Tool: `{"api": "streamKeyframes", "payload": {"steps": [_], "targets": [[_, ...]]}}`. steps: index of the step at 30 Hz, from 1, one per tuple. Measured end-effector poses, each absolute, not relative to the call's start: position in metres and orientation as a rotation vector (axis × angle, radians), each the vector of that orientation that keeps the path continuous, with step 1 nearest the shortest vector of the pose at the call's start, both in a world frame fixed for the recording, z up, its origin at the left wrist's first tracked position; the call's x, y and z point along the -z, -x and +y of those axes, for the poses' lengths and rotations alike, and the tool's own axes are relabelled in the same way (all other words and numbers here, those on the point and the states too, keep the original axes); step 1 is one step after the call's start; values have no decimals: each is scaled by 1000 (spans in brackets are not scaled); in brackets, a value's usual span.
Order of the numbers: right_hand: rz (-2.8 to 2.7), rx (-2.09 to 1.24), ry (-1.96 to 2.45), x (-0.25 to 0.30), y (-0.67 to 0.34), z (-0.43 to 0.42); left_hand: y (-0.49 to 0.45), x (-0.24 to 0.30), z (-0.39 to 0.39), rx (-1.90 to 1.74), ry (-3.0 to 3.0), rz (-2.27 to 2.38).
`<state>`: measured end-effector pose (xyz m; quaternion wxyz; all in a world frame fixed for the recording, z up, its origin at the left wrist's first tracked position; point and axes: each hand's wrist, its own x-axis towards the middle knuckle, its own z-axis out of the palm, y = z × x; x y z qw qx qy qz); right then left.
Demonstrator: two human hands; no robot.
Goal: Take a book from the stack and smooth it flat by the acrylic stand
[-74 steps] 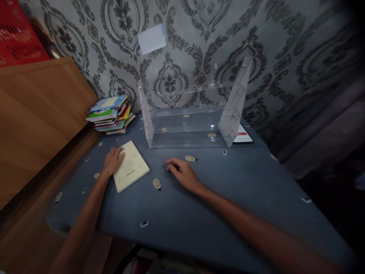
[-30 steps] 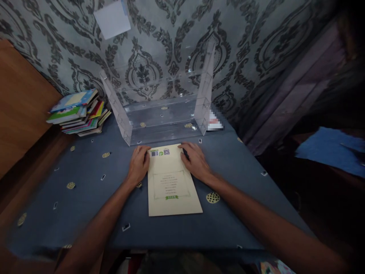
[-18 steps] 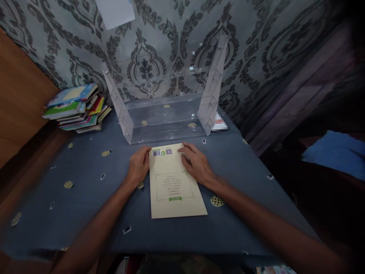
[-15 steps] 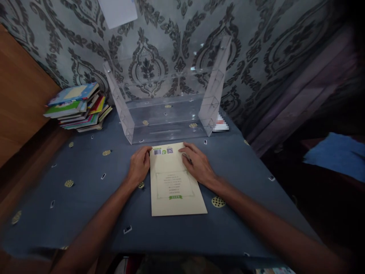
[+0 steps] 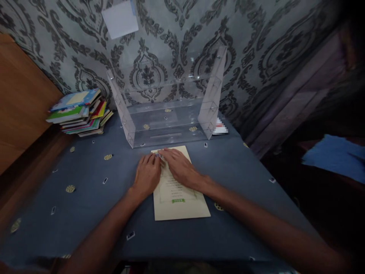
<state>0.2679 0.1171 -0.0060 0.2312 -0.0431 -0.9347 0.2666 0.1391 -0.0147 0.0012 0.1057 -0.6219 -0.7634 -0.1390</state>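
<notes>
A cream-coloured thin book lies flat on the table, upside down to me, with a green label and a framed block of small text on its cover. My left hand rests across its upper left edge, fingers stretched forward. On the book's upper part lies my right hand, its fingers extended toward the top left corner, close to the left fingertips. Both hands are open and cover the printed codes near the top edge. Just beyond the book stands a clear acrylic rack with stepped shelves.
At the left back sits a stack of books beside a wooden panel. A patterned blue cloth covers the table. White paper hangs on the wallpaper. Right of the table is a bright blue cloth.
My right hand has slid left across the top of the book, from its right edge to near the left fingers. My left hand has shifted right, onto the book's edge.
</notes>
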Motion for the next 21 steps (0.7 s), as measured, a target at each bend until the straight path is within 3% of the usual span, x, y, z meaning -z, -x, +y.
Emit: {"api": "streamKeyframes", "payload": {"steps": [6, 21], "targets": [[-2639, -836, 41, 8, -248, 111, -139, -2, -14, 348, 1829, -2317], [-2650, -654, 330, 7, -270, 128, -142, -11, -15, 195, 1800, -2324]]}}
